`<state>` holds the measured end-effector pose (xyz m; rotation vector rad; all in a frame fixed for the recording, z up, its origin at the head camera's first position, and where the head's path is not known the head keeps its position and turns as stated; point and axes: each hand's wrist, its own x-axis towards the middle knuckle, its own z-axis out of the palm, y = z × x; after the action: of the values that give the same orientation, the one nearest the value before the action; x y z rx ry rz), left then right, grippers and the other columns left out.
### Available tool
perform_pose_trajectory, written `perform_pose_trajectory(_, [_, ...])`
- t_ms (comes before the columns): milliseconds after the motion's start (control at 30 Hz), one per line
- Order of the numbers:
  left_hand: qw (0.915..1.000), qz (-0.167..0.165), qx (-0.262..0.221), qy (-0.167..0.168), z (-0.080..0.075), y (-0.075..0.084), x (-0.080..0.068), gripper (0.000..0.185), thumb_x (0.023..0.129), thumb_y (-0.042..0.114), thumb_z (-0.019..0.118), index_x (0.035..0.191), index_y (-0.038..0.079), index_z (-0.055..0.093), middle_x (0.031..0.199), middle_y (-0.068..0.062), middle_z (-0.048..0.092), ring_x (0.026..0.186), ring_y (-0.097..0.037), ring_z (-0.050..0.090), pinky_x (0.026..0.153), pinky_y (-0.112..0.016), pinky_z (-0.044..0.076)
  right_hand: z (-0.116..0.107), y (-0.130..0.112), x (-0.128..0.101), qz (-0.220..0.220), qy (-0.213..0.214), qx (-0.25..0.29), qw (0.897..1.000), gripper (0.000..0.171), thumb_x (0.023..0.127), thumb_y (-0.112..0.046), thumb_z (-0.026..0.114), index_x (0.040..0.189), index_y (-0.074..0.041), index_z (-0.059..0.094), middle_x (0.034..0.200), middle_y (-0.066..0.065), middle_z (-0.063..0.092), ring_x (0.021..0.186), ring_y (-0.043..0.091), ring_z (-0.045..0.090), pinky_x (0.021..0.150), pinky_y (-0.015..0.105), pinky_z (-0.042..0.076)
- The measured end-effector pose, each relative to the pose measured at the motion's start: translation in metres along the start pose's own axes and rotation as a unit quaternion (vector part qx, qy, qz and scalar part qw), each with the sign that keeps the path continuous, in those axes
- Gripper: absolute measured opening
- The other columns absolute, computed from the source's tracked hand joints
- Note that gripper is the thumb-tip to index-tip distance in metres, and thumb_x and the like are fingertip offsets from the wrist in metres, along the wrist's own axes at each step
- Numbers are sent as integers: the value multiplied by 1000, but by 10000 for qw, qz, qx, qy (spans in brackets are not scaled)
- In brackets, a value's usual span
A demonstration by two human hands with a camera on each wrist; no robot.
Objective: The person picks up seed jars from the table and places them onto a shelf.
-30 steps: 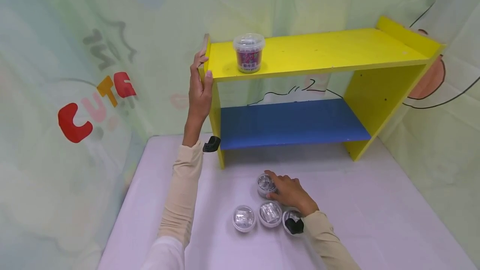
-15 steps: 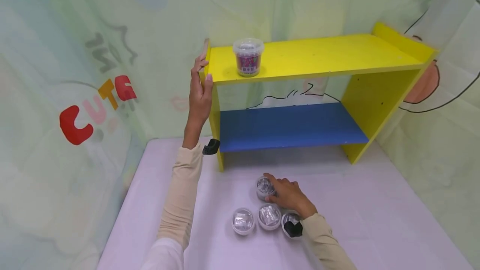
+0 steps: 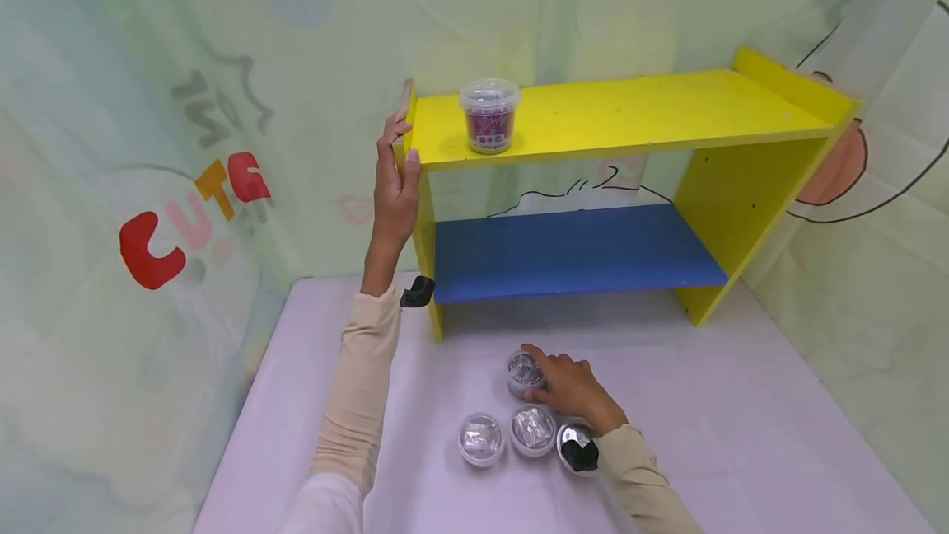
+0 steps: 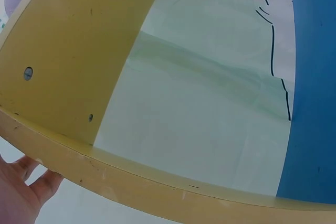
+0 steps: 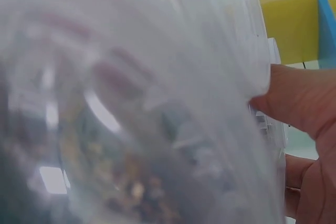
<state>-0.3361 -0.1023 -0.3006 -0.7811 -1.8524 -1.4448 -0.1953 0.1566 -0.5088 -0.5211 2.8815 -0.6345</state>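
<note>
Yellow shelf unit (image 3: 630, 105) could rock if the left hand (image 3: 395, 188), gripping its left end panel, pulls; the lidded tub (image 3: 489, 115) on top might then slide. Lavender cloth covers the surface (image 3: 741, 435), with printed green drapes behind. Right hand (image 3: 567, 386) has its fingers (image 3: 535, 355) curled around the farthest clear tub (image 3: 522, 371); a careless lift may knock the three neighbouring tubs (image 3: 531, 428).

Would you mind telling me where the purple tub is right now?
In the head view, the purple tub stands on the yellow top shelf, near its left end, beside the left hand.
</note>
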Motion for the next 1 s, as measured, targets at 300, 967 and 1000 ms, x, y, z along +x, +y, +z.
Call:
perform_pose_trajectory(300, [9998,-153,51,99,3,0,1,38,102,6,36,138,-4,31,159,-18,22,145,-26,29,116,-34,32,8,4,-1,-64,255,-100,9996,75,83,-32,76,147,-14,40,117,15,68,107,35,59,89,59,41])
perform_pose_trajectory(967, [9998,-83,-90,170,1,35,-3,36,101,4,36,132,-12,32,156,-24,24,146,-24,27,117,-35,30,9,7,-1,-88,361,-114,9992,76,83,-33,76,147,-13,41,116,15,68,107,35,58,87,58,41])
perform_pose_trajectory(1000, [9998,-90,-87,159,2,35,-4,36,101,4,36,132,-12,32,156,-24,24,146,-23,27,117,-35,30,10,7,-1,-68,351,-101,9993,76,83,-33,76,147,-13,40,116,15,68,107,34,58,87,59,41])
